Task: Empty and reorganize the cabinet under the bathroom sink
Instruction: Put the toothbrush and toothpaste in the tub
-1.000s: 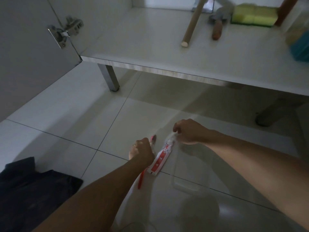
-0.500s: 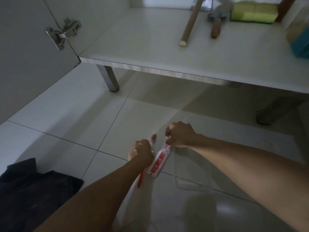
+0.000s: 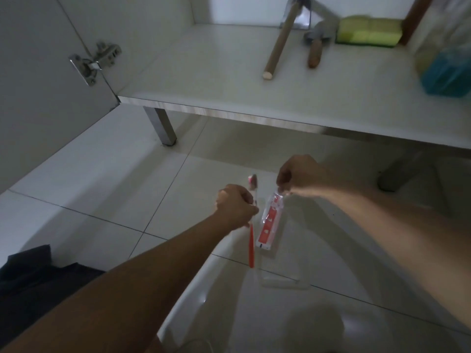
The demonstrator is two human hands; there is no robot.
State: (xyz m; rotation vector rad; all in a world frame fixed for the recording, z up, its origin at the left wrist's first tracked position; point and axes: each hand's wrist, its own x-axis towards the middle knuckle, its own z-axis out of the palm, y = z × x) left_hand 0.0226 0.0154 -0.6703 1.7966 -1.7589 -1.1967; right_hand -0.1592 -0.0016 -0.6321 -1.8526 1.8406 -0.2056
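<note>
Head view: your left hand [image 3: 235, 206] is clenched around a red toothbrush [image 3: 251, 240], fingers curled over the upper handle; the bristled head sticks out beyond the knuckles, the slim glossy red handle trails back toward you. Your right hand [image 3: 300, 174] pinches the top end of a small red-and-white toothpaste tube [image 3: 270, 221], fingertips curled on it; the flat tube hangs just to the right of the toothbrush, and you cannot tell whether the two touch. Print on the tube is too blurred to read. Both items sit over the glossy pale floor tiles [image 3: 114, 194], forward of the cabinet shelf [image 3: 204, 72], near its front edge. A clear, faint-edged plastic piece [image 3: 285, 281] lies on the tiles just behind the tube's lower end. On the shelf, a smooth white panel with a wood-grain front edge: a round wooden stick [image 3: 279, 42] leaning toward the back, a small tool with a wooden handle [image 3: 315, 56] to its right, a yellow-green sponge [image 3: 368, 30] at the rear, a teal bag [image 3: 446, 75] at the shelf's right end. Left of the shelf, a metal hinge [image 3: 94, 62] on the open door; below the shelf's left corner, a square metal leg [image 3: 163, 126]. Dark cloth [image 3: 30, 281] lies far left of the shelf, near you.
</note>
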